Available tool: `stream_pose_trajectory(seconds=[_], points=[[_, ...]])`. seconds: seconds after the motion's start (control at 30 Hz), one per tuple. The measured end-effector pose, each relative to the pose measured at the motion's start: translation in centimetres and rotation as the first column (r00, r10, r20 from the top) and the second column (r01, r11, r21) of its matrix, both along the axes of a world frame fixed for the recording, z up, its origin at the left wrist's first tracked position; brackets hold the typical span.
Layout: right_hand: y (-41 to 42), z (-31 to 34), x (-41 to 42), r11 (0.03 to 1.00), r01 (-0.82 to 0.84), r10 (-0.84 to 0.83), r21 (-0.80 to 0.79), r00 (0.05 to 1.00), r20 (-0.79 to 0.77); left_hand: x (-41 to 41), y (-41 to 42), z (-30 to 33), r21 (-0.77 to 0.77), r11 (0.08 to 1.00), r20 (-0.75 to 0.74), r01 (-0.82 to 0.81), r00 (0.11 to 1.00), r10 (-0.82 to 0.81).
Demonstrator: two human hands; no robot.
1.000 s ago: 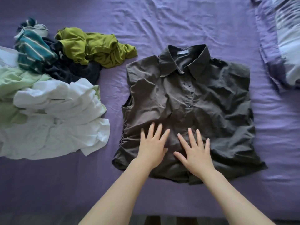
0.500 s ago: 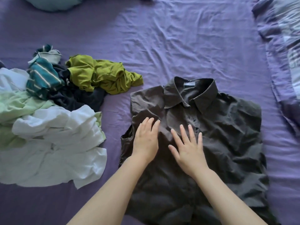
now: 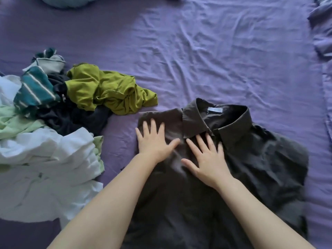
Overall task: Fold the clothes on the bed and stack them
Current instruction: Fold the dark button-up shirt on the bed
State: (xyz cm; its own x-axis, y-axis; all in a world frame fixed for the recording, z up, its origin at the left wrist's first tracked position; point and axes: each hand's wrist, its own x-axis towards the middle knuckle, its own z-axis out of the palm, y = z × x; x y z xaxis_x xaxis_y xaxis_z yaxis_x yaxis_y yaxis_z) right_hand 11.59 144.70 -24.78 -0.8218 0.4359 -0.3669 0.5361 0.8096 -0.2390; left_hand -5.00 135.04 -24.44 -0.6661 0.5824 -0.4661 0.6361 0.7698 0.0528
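A dark grey collared shirt lies spread flat, front up, on the purple bed sheet. My left hand presses flat on the shirt's left shoulder, fingers straight and spread. My right hand lies flat just below the collar, near the middle of the chest. Both forearms reach over the lower part of the shirt and hide it there.
A heap of unfolded clothes lies to the left: an olive green top, a teal striped garment, a dark garment, a pale green one and white cloth. A patterned pillow sits at the right edge.
Both hands have slid up the shirt from near its hem to the shoulder and collar, staying flat on the cloth. The view has tilted so the shirt sits lower in the frame.
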Motion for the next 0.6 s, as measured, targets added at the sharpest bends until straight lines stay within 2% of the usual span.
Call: stream_pose_trajectory(seconds=[0.07, 0.13, 0.17, 0.23, 0.33, 0.43, 0.5, 0.6], points=[[0.6, 1.3, 0.6, 0.998, 0.035, -0.021, 0.055, 0.971, -0.237, 1.4, 0.8, 0.5, 0.191, 0.981, -0.155, -0.018, 0.987, 0.048], [1.9, 1.9, 1.2, 0.981, 0.129, -0.049, 0.147, 0.892, -0.450, 2.6, 1.8, 0.8, 0.288, 0.950, -0.155, 0.118, 0.985, -0.075], [2.8, 1.9, 1.4, 0.969, 0.176, -0.069, 0.176, 0.869, -0.490, 3.0, 2.4, 0.7, 0.296, 0.935, -0.121, 0.195, 0.979, -0.166], [5.0, 1.8, 1.8, 0.946, 0.252, -0.125, 0.202, 0.863, -0.490, 3.3, 3.6, 0.8, 0.308, 0.915, -0.078, 0.262, 0.965, -0.251], [8.2, 1.5, 2.0, 0.945, 0.246, -0.140, 0.217, 0.900, -0.412, 2.6, 6.1, 0.7, 0.356, 0.851, -0.178, 0.386, 0.922, -0.344], [10.4, 1.2, 1.3, 0.966, 0.147, -0.086, 0.214, 0.958, -0.273, 1.1, 9.1, 0.9, 0.183, 0.808, -0.215, 0.560, 0.825, -0.523], [11.3, 0.9, 0.6, 0.976, 0.125, -0.088, 0.180, 0.976, -0.198, 0.0, 10.6, 0.9, 0.085, 0.808, -0.155, 0.584, 0.808, -0.568], [12.0, 0.6, -0.2, 0.972, 0.176, -0.132, 0.158, 0.958, -0.253, -0.9, 12.0, 0.9, 0.129, 0.821, -0.139, 0.556, 0.830, -0.540]])
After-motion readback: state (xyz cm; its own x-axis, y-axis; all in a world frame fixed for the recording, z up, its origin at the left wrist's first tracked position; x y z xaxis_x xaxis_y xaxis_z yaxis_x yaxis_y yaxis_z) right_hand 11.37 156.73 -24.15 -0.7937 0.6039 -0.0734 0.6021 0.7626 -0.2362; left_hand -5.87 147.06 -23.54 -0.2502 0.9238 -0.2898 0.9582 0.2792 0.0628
